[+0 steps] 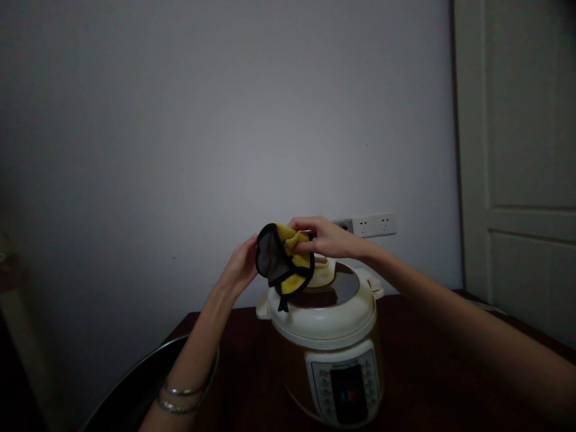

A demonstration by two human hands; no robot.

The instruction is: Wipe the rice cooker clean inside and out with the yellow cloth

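Observation:
A folded yellow-and-grey cloth with black edging is held up over the front of an electric pressure cooker's lid. My right hand pinches its yellow side from the upper right, thumb and fingers closed on the fabric. From the left, my left hand grips the grey side, its fingertips partly hidden behind the cloth. Below stands the electric pressure cooker, with a white rim, dark glossy top and front control panel. The cloth hides part of the lid and its handle.
A large dark pan sits at the lower left, under my left forearm. The cooker stands on a dark red table against a plain wall. Behind it are wall sockets; a pale door is at the right.

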